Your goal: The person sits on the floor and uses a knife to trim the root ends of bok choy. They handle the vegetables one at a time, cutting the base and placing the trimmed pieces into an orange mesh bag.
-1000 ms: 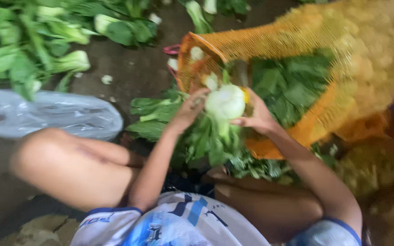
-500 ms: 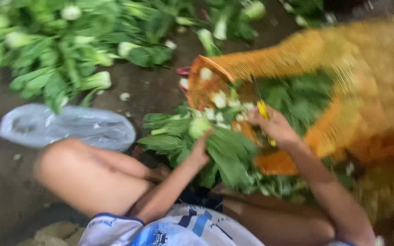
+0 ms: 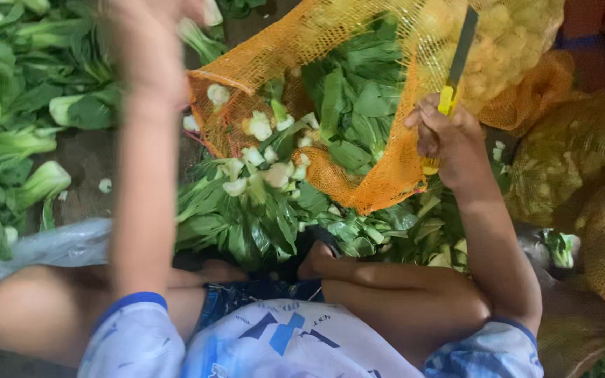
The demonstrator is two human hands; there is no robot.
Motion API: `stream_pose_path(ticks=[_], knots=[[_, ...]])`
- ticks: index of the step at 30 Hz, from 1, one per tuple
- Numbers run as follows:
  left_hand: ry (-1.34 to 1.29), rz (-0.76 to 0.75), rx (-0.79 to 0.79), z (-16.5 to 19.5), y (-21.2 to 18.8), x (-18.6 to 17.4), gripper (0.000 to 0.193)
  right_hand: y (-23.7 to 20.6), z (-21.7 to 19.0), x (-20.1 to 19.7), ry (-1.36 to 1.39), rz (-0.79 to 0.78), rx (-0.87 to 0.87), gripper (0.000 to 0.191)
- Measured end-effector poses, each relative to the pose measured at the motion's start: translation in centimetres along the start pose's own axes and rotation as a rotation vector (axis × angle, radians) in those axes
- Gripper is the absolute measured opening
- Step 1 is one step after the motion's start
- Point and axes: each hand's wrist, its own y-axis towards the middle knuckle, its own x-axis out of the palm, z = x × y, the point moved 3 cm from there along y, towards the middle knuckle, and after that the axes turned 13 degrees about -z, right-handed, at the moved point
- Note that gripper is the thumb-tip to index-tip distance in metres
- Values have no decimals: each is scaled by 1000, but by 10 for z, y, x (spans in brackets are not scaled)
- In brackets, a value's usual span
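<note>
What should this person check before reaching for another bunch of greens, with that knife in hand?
1. Knife grip: right hand closed around the yellow-handled knife: ok.
2. Blade direction: points up, away from the legs: ok.
3. Left hand free: raised and blurred, contents unclear: cannot tell.
4. Greens within reach: pile of leafy greens lies in front of the knees: ok.
5. Orange mesh sack open: mouth gapes, greens showing: ok.

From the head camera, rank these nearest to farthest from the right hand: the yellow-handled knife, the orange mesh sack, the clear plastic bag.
1. Yellow-handled knife: gripped in the right hand, blade pointing up.
2. Orange mesh sack: just left of that hand.
3. Clear plastic bag: far left, on the ground.
</note>
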Motion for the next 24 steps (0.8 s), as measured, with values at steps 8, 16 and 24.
stream_pose_path(ticks=[8, 16, 24], knots=[[632, -891, 61, -118, -65, 247, 129, -30, 51, -50, 120, -1, 2, 19], [529, -806, -91, -135, -90, 268, 126, -38, 67, -60, 89, -63, 34, 23], [600, -826, -58, -150, -113, 230, 64, -48, 80, -73, 173, -128, 95, 21]])
